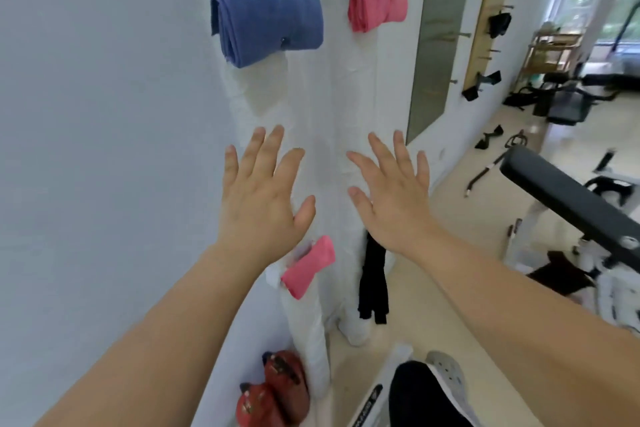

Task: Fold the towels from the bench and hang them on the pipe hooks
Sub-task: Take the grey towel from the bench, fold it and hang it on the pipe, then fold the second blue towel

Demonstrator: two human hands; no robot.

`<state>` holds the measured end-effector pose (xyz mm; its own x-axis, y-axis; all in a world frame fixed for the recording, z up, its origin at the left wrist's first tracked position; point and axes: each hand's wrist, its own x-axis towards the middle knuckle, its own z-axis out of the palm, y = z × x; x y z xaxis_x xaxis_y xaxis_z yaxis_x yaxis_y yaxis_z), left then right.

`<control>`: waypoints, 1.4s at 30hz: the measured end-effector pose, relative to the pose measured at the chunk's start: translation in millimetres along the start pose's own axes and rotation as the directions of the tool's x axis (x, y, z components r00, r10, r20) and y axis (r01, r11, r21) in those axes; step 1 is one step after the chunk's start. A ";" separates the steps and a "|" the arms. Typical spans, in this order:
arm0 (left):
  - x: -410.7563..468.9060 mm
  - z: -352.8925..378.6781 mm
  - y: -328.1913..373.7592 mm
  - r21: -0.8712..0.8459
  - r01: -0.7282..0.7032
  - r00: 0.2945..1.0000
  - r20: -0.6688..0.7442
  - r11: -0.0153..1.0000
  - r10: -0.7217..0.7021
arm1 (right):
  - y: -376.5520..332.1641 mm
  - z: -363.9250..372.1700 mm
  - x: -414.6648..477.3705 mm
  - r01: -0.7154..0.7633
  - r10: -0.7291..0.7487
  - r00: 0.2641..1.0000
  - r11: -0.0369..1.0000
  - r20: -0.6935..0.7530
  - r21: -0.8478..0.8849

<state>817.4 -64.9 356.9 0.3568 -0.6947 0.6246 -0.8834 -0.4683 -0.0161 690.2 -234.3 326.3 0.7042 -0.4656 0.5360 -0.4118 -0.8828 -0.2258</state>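
A folded blue towel (266,22) hangs on a hook of the white wrapped pipes (322,107) at the upper middle. To its right a folded pink towel (377,5) hangs on another hook. Lower down, a second pink towel (308,267) sits on a hook, and a black cloth (374,284) hangs beside the right pipe. My left hand (263,194) and my right hand (391,191) are raised in front of the pipes, fingers spread and straight, holding nothing. They are below the two upper towels and above the lower pink one.
The black padded bench (568,198) stands at the right with dark cloth (557,274) under it. Red boxing gloves (273,392) lie at the wall's foot. A mirror (436,55), a wooden peg rack and exercise machines fill the far right.
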 end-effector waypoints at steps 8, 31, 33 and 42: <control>-76.9 62.6 66.9 -0.215 -0.044 0.951 0.291 0.976 0.107 | 34.9 6.4 -142.4 -0.246 0.258 0.928 0.966 0.269 -0.077; -328.2 162.8 470.7 -0.528 0.014 0.223 0.830 0.849 0.512 | 261.9 -84.0 -637.4 -0.773 0.831 0.163 0.442 0.532 -0.454; -348.9 158.9 511.1 -0.498 0.094 0.178 0.860 0.862 0.478 | 285.9 -95.6 -673.0 -0.786 0.817 0.107 0.419 0.567 -0.455; -402.0 195.6 622.0 -0.369 0.299 0.023 0.925 0.880 0.380 | 346.5 -76.3 -747.6 -0.844 0.840 0.063 0.332 0.538 -0.420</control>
<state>183.9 -183.8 -57.0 -0.0466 -0.6986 -0.7140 -0.7826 -0.4187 0.4607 -23.1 -187.5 -90.5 0.0095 -0.8046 -0.5937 -0.9745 0.1255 -0.1858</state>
